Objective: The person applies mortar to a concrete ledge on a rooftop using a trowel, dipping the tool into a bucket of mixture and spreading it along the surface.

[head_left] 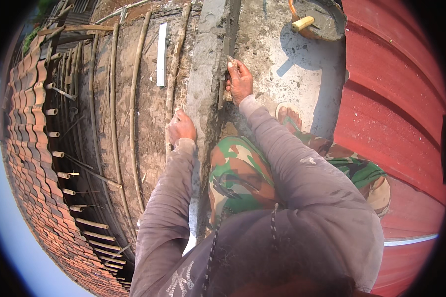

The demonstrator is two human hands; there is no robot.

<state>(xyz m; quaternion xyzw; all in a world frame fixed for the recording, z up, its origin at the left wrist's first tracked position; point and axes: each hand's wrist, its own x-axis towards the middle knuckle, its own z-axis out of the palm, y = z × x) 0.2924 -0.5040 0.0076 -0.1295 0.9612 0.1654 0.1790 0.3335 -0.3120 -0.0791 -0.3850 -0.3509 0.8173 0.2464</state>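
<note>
A grey, mortar-coated wall top (203, 69) runs away from me between my two hands. My left hand (182, 126) is closed at the wall's left edge; its curled fingers hide whatever they may hold. On the wall's right side, my right hand (240, 83) pinches a small greyish piece (231, 61) between thumb and fingers, close to the edge. What that piece is, I cannot tell. Both sleeves are dusty.
A mortar pan (332, 22) with a wooden-handled tool (303, 24) is at the far right. Red metal roofing (391, 114) lies right; bamboo poles (136, 99), a white strip (162, 54) and a tiled roof (34, 143) lie left. My sandalled foot (289, 118) rests on splattered concrete.
</note>
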